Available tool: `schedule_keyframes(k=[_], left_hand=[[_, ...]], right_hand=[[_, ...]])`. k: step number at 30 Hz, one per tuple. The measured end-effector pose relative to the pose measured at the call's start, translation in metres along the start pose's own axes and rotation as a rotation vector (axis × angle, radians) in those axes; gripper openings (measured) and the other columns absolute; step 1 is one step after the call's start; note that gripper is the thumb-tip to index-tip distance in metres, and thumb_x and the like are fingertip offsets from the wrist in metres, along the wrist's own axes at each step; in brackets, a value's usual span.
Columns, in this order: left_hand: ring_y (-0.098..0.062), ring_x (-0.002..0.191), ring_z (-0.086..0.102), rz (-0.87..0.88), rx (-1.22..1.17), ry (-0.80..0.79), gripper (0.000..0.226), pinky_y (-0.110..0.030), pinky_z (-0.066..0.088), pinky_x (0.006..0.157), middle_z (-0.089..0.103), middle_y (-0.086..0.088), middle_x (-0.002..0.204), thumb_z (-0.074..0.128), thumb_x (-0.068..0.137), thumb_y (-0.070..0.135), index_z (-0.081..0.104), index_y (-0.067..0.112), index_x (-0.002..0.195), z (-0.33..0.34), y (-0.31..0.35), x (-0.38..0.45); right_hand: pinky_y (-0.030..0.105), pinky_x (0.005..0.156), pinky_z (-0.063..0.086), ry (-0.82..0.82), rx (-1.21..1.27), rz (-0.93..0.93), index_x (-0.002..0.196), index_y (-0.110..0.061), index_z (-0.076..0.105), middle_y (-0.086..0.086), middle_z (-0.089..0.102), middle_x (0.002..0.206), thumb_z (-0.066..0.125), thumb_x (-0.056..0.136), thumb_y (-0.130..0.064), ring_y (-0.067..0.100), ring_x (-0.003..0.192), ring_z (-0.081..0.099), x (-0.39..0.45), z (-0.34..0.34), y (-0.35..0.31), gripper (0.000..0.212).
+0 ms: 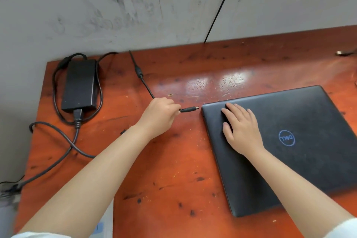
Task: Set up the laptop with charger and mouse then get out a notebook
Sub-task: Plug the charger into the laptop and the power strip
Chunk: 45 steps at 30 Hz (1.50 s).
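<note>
A closed black laptop (pixel 286 147) is laid flat on the worn reddish-brown surface (pixel 173 170), toward 3 o'clock in the view; its matte lid is marked with a round blue logo, and its left edge is turned toward the middle of the surface. The right hand (pixel 241 131) is rested palm-down on the lid near its far left corner, the fingers (pixel 229 111) spread flat and nothing gripped.

The charger plug (pixel 190 109), a slim black barrel with a metal tip, is pinched between the fingertips of the left hand (pixel 159 116), which is closed round it with the tip pointed toward 3 o'clock. The plug is held just beside the laptop's left edge, apart from it, a narrow gap being left between tip and casing. From the hand the thin black cable (pixel 145 85) is run toward 11 o'clock across the surface.

The black charger brick (pixel 80 85) is set at 10 o'clock, well apart from the laptop, with its cable looped round it and a thicker power cord (pixel 63 141) trailed off the near left edge of the surface.
</note>
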<state>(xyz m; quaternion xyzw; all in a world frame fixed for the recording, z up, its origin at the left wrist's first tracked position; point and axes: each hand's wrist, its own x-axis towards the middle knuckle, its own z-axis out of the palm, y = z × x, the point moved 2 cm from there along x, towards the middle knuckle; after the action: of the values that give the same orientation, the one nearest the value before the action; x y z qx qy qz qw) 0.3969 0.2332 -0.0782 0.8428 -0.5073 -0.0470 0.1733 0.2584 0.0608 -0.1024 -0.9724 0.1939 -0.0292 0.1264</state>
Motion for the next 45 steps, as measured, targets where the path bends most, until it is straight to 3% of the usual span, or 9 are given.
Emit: schedule_keyframes(k=[8, 11, 15, 18, 22, 26, 32, 39, 45], left_hand=[[-0.027, 0.098, 0.058, -0.137, 0.055, -0.144, 0.030, -0.035, 0.036, 0.080, 0.068, -0.008, 0.100, 0.037, 0.097, 0.026, 0.062, 0.012, 0.107, 0.025, -0.005, -0.007], [-0.028, 0.094, 0.059, -0.174, 0.013, -0.092, 0.029, -0.035, 0.036, 0.078, 0.069, -0.009, 0.098, 0.039, 0.097, 0.024, 0.062, 0.009, 0.106, 0.005, -0.005, -0.014], [-0.034, 0.071, 0.064, -0.090, -0.160, 0.162, 0.029, -0.036, 0.039, 0.067, 0.069, -0.020, 0.076, 0.045, 0.088, 0.015, 0.067, -0.004, 0.090, -0.039, 0.028, -0.040], [-0.024, 0.067, 0.055, -0.246, -0.373, 0.248, 0.032, -0.026, 0.030, 0.059, 0.065, -0.016, 0.073, 0.044, 0.086, 0.018, 0.066, -0.004, 0.090, -0.056, 0.042, -0.061], [-0.030, 0.090, 0.061, -0.339, -0.344, -0.043, 0.023, -0.031, 0.041, 0.078, 0.069, -0.017, 0.096, 0.048, 0.094, 0.015, 0.064, 0.003, 0.104, -0.019, 0.052, -0.069], [-0.030, 0.108, 0.056, -0.439, -0.242, -0.221, 0.027, -0.038, 0.039, 0.095, 0.065, -0.012, 0.115, 0.042, 0.096, 0.018, 0.058, 0.011, 0.116, 0.026, 0.041, -0.051], [-0.030, 0.108, 0.052, -0.361, -0.001, -0.076, 0.028, -0.038, 0.040, 0.087, 0.063, -0.011, 0.111, 0.043, 0.095, 0.020, 0.057, 0.017, 0.118, 0.048, 0.030, -0.009], [-0.031, 0.100, 0.052, -0.241, -0.076, 0.088, 0.025, -0.039, 0.038, 0.079, 0.065, -0.019, 0.100, 0.049, 0.092, 0.010, 0.063, 0.008, 0.113, 0.054, 0.022, -0.005], [-0.035, 0.066, 0.063, -0.197, -0.069, 0.203, 0.016, -0.041, 0.050, 0.059, 0.067, -0.018, 0.065, 0.063, 0.071, 0.000, 0.073, 0.000, 0.083, 0.050, 0.029, -0.009]], right_hand=[[0.056, 0.103, 0.032, 0.035, 0.007, -0.005, 0.114, -0.002, 0.060, 0.017, 0.058, 0.129, 0.040, 0.080, -0.021, 0.035, 0.122, 0.050, 0.000, 0.003, 0.003, 0.044], [0.055, 0.105, 0.029, 0.031, 0.014, 0.002, 0.116, -0.002, 0.058, 0.016, 0.056, 0.130, 0.044, 0.078, -0.018, 0.034, 0.125, 0.047, 0.001, 0.003, 0.004, 0.044], [0.051, 0.110, 0.023, -0.003, 0.017, 0.012, 0.122, -0.004, 0.053, 0.014, 0.050, 0.136, 0.037, 0.080, -0.022, 0.031, 0.130, 0.041, 0.000, 0.002, 0.003, 0.049], [0.048, 0.112, 0.018, -0.035, 0.021, 0.011, 0.126, -0.005, 0.049, 0.012, 0.046, 0.141, 0.033, 0.081, -0.024, 0.028, 0.133, 0.036, -0.004, 0.001, 0.003, 0.052], [0.049, 0.112, 0.018, -0.024, 0.028, 0.000, 0.127, -0.004, 0.047, 0.013, 0.044, 0.142, 0.046, 0.090, -0.014, 0.029, 0.134, 0.034, -0.005, 0.003, 0.004, 0.039], [0.050, 0.111, 0.021, -0.001, 0.025, -0.004, 0.125, -0.004, 0.050, 0.014, 0.047, 0.139, 0.036, 0.083, -0.022, 0.030, 0.133, 0.037, -0.004, 0.003, 0.004, 0.047], [0.050, 0.111, 0.020, 0.019, 0.040, -0.001, 0.123, -0.005, 0.053, 0.013, 0.048, 0.139, 0.041, 0.083, -0.019, 0.029, 0.132, 0.038, -0.003, 0.006, 0.007, 0.044], [0.052, 0.107, 0.026, 0.048, 0.040, -0.005, 0.117, -0.004, 0.057, 0.014, 0.052, 0.134, 0.043, 0.080, -0.020, 0.032, 0.127, 0.044, 0.000, 0.006, 0.007, 0.043], [0.052, 0.107, 0.027, 0.034, 0.015, -0.003, 0.117, -0.005, 0.057, 0.013, 0.053, 0.134, 0.025, 0.078, -0.034, 0.032, 0.126, 0.045, 0.000, 0.005, 0.007, 0.058]])
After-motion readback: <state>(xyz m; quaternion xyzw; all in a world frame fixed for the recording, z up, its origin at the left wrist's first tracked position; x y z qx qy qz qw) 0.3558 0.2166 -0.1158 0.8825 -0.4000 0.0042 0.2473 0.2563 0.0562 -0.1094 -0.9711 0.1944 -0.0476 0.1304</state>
